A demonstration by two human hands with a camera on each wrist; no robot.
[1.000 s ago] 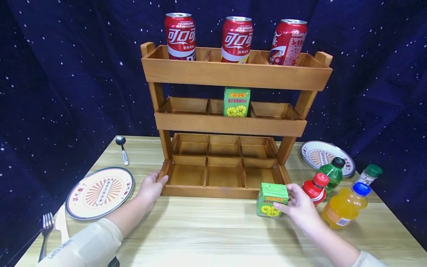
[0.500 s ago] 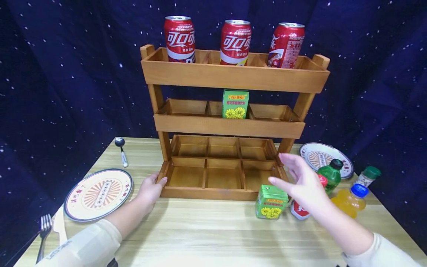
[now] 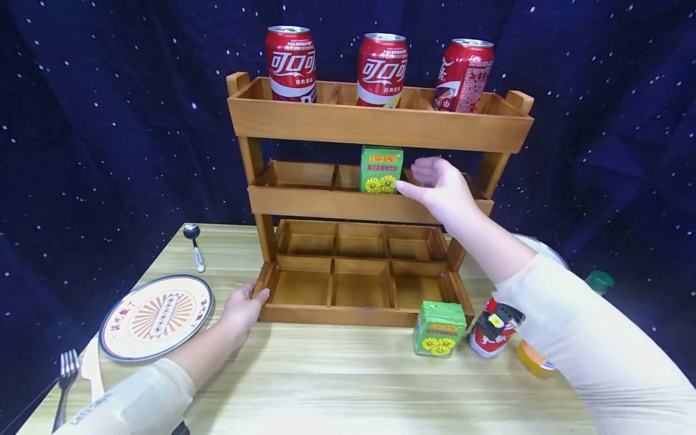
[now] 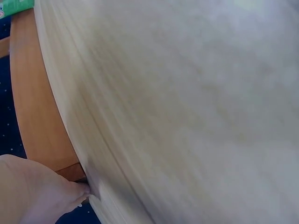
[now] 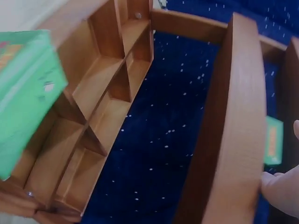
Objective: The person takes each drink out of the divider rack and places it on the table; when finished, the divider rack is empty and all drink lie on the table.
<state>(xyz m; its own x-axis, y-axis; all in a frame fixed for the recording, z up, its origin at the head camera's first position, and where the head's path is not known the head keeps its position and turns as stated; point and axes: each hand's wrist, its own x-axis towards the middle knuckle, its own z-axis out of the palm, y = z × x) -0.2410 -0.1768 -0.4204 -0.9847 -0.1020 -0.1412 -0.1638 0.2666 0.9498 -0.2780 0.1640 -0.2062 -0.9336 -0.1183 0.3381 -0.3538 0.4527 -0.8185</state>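
A three-tier wooden rack (image 3: 375, 205) stands on the table. My left hand (image 3: 241, 311) grips the left front corner of its bottom tier. My right hand (image 3: 437, 184) is at the middle tier, just right of a green drink carton (image 3: 381, 170) with yellow flowers, standing in the centre compartment. The thumb is by the carton's lower right edge, fingers spread apart from it; whether the thumb touches it I cannot tell. A second green drink carton (image 3: 439, 329) stands on the table before the rack's right front corner, and shows large in the right wrist view.
Three red cola cans (image 3: 382, 71) stand in the top tier. A plate (image 3: 156, 317), spoon (image 3: 194, 246), fork (image 3: 66, 380) and knife (image 3: 92, 368) lie left. Right, partly behind my sleeve, are a red-capped bottle (image 3: 486, 341), an orange drink bottle (image 3: 535, 359) and another plate (image 3: 544, 249).
My right hand has let go of the front green carton, leaving it on the table, and has moved up and left to the carton in the middle tier. The left hand keeps its hold.
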